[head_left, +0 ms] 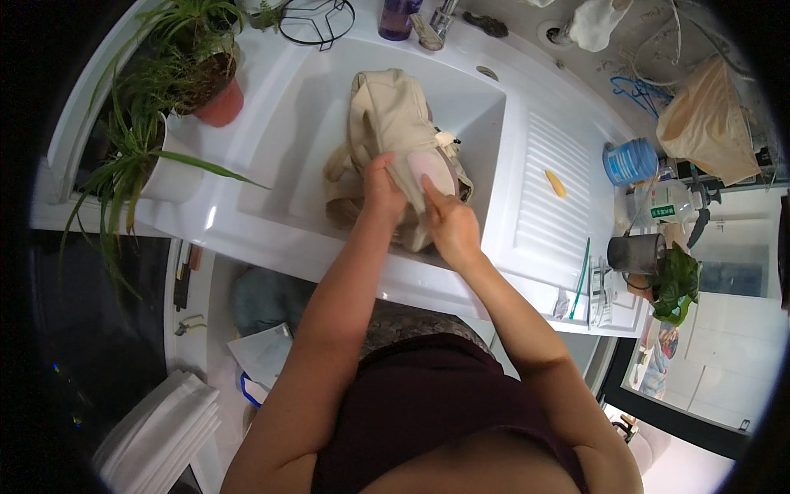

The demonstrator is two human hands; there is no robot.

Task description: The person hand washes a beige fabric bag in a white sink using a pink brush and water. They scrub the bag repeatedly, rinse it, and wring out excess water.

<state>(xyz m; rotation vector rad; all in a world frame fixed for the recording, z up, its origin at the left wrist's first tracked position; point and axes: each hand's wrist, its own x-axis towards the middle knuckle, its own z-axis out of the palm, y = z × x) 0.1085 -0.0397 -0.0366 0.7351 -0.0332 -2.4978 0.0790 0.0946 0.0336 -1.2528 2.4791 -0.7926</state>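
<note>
A beige canvas bag or similar cloth item (389,111) lies bunched in the white sink (296,111). My left hand (384,188) grips a fold of it, thumb on top and the other fingers hidden by the cloth. Beside it, my right hand (453,225) has its index finger pointed onto a pale pink oval patch (431,173) on the cloth; its other fingers are curled, and whether they pinch the fabric is unclear. A small light tag or clip (445,137) shows at the cloth's right edge.
Potted plants (219,102) stand left of the sink. Behind it are a faucet (442,21), a purple bottle (397,18) and a black wire trivet (316,21). A yellow object (555,184) lies on the ribbed washboard (534,216). A blue tub (629,162) and a dark metal cup (636,253) stand right.
</note>
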